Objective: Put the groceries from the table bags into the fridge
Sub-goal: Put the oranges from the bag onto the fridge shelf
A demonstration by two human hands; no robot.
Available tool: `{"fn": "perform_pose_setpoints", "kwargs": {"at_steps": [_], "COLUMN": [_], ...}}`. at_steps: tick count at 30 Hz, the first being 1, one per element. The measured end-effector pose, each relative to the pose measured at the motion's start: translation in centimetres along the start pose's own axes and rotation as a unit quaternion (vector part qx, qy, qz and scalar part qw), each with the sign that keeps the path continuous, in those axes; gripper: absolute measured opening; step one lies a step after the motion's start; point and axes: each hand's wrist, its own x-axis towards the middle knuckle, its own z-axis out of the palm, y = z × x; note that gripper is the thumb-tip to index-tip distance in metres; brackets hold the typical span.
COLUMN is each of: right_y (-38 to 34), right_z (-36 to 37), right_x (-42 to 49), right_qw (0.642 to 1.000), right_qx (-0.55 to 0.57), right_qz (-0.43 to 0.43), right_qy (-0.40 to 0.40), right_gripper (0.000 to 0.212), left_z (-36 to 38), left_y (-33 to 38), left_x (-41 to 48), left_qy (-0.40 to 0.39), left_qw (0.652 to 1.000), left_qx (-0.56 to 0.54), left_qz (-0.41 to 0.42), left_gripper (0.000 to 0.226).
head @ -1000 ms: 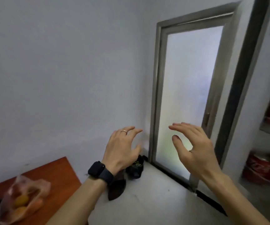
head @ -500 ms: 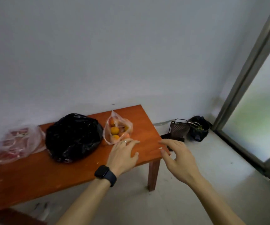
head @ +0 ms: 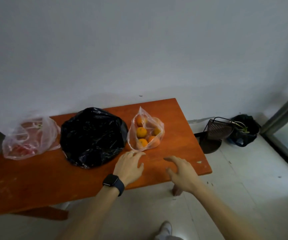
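Table (head: 36,184): orange-brown wood, pushed up against the white wall, three bags lined up along its back.
Orange bag (head: 158,125): clear plastic, right end of the row, sitting on the table with its mouth standing up. Several oranges (head: 141,132) show through it.
Black bag (head: 93,137): dead centre, opaque and bulging, contents hidden, just beside the orange bag.
Red bag (head: 29,137): clear plastic at the left end, something red inside, too blurred to name.
Left hand (head: 129,168): out over the table, palm down, fingers straight and loose, gripping nothing. Its fingertips are right at the orange bag's near edge, and whether they touch it cannot be told. Ring (head: 131,152) on one finger, dark watch (head: 113,182) on the wrist.
Right hand (head: 181,172): hovering above the table's near right corner, fingers spread and slightly bent, nothing in it, near the orange bag but apart from it.
Floor (head: 243,170): pale tiles. A dark dustpan (head: 217,129) and a black sack (head: 245,130) sit by the wall right of the table, with a door frame (head: 285,110) at far right.
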Motion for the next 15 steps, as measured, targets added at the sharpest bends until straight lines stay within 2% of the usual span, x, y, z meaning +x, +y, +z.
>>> {"fn": "perform_pose_setpoints", "kwargs": {"at_steps": [4, 8, 12, 15], "right_y": [1.1, 1.5, 1.4, 1.4], "right_z": [0.7, 0.9, 1.7, 2.9], "right_x": [5.4, 10.6, 15.6, 19.3], "right_qw": [0.999, 0.998, 0.999, 0.998], "right_qx": [0.001, -0.016, -0.027, -0.06], "right_qz": [0.005, 0.0, -0.004, 0.006], "right_qy": [-0.033, -0.055, -0.042, -0.023], "right_gripper": [0.043, 0.038, 0.037, 0.035], "left_z": [1.1, 1.9, 2.8, 3.6], "left_y": [-1.9, -3.2, -4.9, -6.1], "left_x": [4.2, 7.6, 11.6, 15.5], "left_qy": [-0.013, -0.022, -0.032, -0.047], "left_qw": [1.0, 0.998, 0.998, 0.999], "left_qx": [0.008, -0.039, -0.042, 0.001], "left_qz": [-0.008, -0.033, -0.029, -0.004], "left_gripper": [0.044, 0.039, 0.039, 0.039]}}
